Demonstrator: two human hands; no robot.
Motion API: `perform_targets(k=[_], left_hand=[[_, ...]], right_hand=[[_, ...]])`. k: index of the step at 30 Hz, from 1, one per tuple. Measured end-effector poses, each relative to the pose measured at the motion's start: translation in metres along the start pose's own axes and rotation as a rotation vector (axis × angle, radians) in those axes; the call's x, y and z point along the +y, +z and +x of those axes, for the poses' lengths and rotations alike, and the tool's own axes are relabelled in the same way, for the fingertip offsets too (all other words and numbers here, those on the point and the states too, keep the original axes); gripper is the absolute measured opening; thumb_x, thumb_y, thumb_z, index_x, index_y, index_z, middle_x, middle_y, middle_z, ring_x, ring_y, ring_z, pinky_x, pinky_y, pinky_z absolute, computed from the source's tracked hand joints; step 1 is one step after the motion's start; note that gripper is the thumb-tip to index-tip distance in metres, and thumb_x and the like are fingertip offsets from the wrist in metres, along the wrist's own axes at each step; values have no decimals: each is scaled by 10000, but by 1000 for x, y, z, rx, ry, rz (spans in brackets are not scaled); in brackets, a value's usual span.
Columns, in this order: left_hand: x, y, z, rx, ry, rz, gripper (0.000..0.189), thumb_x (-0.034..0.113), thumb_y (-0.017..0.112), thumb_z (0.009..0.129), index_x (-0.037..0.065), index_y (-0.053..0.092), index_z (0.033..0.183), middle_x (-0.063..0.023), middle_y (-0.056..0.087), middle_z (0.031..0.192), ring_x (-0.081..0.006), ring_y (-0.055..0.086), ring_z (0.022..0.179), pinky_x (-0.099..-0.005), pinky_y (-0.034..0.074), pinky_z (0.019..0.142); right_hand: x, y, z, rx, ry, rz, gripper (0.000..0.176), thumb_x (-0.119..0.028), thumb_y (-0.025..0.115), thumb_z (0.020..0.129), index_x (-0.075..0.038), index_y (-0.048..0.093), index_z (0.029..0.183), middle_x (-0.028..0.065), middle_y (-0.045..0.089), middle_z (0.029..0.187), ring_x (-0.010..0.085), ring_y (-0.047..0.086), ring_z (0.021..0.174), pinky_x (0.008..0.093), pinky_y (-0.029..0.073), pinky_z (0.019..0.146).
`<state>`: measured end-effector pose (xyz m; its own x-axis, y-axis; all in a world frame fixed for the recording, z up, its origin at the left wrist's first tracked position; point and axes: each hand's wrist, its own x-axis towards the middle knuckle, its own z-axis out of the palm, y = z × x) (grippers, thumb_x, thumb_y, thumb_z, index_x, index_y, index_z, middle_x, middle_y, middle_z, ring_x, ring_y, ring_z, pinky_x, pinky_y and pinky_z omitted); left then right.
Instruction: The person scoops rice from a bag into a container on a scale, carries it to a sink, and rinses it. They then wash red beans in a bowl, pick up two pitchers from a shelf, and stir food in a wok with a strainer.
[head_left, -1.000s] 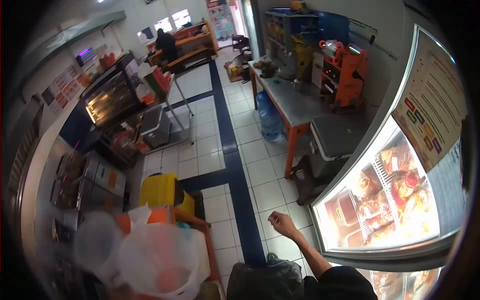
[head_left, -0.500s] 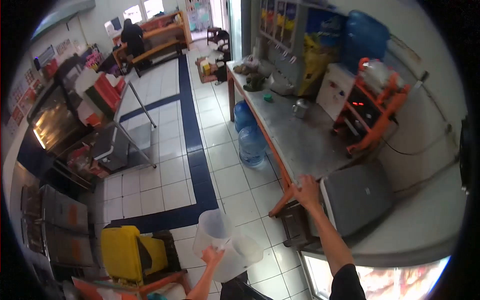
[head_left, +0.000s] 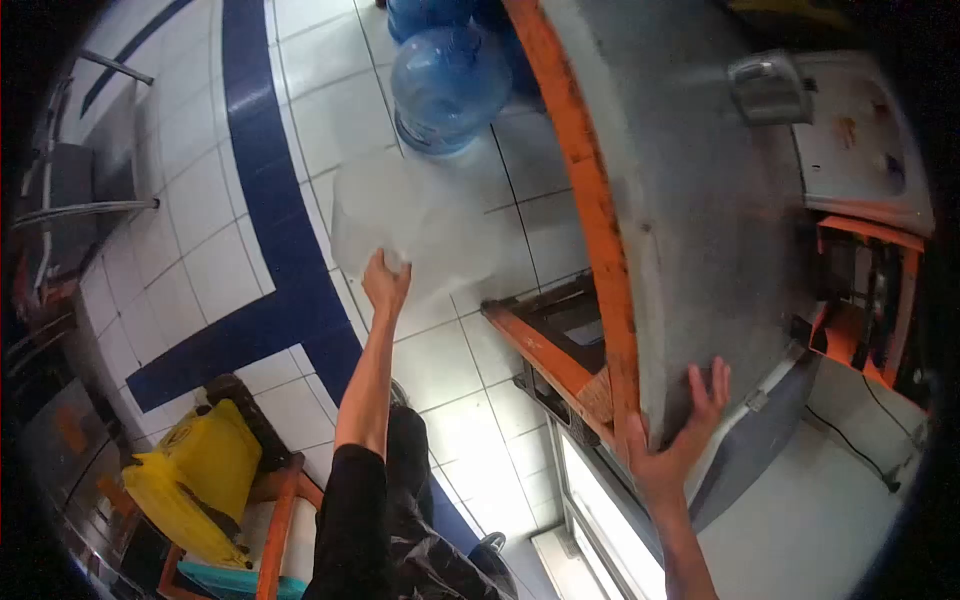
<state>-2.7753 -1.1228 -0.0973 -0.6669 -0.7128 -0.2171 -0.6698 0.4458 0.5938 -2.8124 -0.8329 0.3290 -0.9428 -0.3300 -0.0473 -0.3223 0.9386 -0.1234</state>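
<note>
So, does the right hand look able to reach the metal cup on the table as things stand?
Probably yes, with a stretch. The right hand lies flat and empty on the table edge, and the bare top between it and the metal cup holds nothing. The left hand grips clear jugs.

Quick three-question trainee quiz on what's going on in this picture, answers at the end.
1. True or false: the right hand rests with spread fingers on the grey table.
2. What does the left hand hold? A a clear plastic jug; B a broom; C a frying pan.
3. Fill in: the blue water bottle stands on the tiled ____.
Key: 1 true; 2 A; 3 floor.
</note>
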Motion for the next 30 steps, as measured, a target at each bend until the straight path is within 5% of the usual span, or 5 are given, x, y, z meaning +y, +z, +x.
perform_targets(k=[4, 13, 17, 25, 30], left_hand=[[16, 52, 25, -93, -162, -594, 384, 107, 730, 686, -29, 576, 1010, -157, 637, 973, -300, 643, 847, -379, 508, 780], [-34, 146, 0, -97, -194, -569, 392, 99, 742, 667, 15, 558, 1004, -151, 611, 1027, -279, 624, 888, -372, 502, 791], [-62, 151, -36, -29, -124, -572, 664, 150, 773, 671, 29, 475, 1251, -192, 513, 1217, -306, 562, 1053, -379, 482, 867], [-152, -35, -232, -1052, 196, 441, 323, 309, 551, 813, 31, 647, 947, -223, 648, 973, -374, 619, 947, -459, 488, 828], [-152, -222, -347, -899, -144, 279, 309, 264, 477, 795, 56, 689, 880, -208, 648, 1011, -390, 610, 976, -478, 488, 858]], right_hand=[[5, 3, -1, -7, -4, -26, 755, -416, 646, 774, -126, 292, 1374, 241, 219, 1445, 429, 189, 1356, 590, 172, 1070], [6, 9, -13, -12, 60, -162, 825, -568, 541, 811, -79, 240, 1404, 182, 229, 1469, 373, 220, 1353, 536, 186, 1082], [-2, 9, -6, 19, 56, -168, 751, -502, 534, 809, -98, 269, 1384, 196, 246, 1455, 378, 212, 1362, 538, 183, 1088], [-9, -5, -5, 106, 12, 17, 712, -336, 651, 747, -181, 340, 1368, 159, 244, 1458, 355, 153, 1389, 592, 133, 1090], [-22, -25, -20, 166, -22, -9, 690, -327, 656, 763, -149, 374, 1367, 163, 291, 1441, 359, 181, 1380, 600, 133, 1084]])
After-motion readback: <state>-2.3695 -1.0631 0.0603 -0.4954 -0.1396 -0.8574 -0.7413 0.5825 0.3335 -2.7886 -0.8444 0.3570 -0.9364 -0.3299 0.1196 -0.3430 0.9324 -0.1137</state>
